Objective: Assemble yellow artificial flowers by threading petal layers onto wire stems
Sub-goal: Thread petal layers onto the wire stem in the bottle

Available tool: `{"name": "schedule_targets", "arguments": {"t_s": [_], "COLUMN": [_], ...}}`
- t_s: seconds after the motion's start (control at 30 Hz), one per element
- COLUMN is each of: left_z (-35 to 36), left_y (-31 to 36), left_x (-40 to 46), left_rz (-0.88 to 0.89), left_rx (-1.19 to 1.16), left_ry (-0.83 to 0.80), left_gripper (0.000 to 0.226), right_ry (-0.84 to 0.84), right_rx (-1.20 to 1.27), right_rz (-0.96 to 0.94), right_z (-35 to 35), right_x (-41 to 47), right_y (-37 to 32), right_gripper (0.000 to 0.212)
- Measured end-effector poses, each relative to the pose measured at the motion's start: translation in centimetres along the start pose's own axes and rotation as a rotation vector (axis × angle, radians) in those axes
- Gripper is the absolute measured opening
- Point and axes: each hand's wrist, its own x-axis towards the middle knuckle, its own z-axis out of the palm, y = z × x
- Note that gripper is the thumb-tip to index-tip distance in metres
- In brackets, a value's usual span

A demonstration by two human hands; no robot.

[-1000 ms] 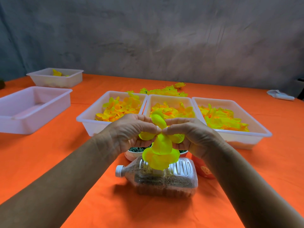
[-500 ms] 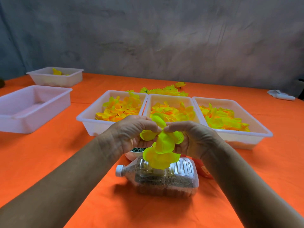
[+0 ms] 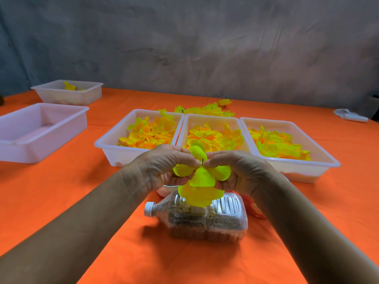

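Observation:
My left hand (image 3: 164,167) and my right hand (image 3: 240,171) meet at the centre, both pinching a yellow petal layer (image 3: 202,177). A thin dark wire tip (image 3: 202,161) pokes up through the layer between my fingertips. A larger yellow petal layer (image 3: 200,194) hangs lower on the same stem. The stem stands in a white holder on a clear plastic bottle (image 3: 205,220) that lies on its side, filled with brown grain. The stem itself is hidden by petals.
Three white trays (image 3: 106,148), (image 3: 213,117), (image 3: 328,162) with loose yellow petals stand behind my hands. Finished flowers (image 3: 207,108) lie beyond them. Two more white trays (image 3: 41,128), (image 3: 67,95) sit at the left. A white bowl (image 3: 166,190) and a red packet (image 3: 254,208) lie beside the bottle.
The upper petal layer has slid down the wire, so the wire tip now shows above it. Both hands stay pinched together on the layer.

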Motion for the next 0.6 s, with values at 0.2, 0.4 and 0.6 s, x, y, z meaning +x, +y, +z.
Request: {"name": "schedule_targets", "arguments": {"t_s": [0.2, 0.4, 0.6], "left_z": [0.6, 1.9, 1.9], "left_y": [0.1, 0.9, 1.1], "left_x": [-0.3, -0.6, -0.7], "left_rz": [-0.024, -0.039, -0.085], "left_rx": [-0.02, -0.021, -0.021], "left_ry": [0.067, 0.165, 0.172], "left_gripper": [0.01, 0.017, 0.047], "right_ry": [-0.006, 0.026, 0.046], "right_rx": [-0.032, -0.106, -0.154], "right_rz": [-0.005, -0.065, -0.148], "right_z": [0.0, -0.2, -0.6], "right_x": [0.0, -0.2, -0.4], "right_y": [0.1, 0.3, 0.6], "right_gripper": [0.015, 0.013, 0.022]}}
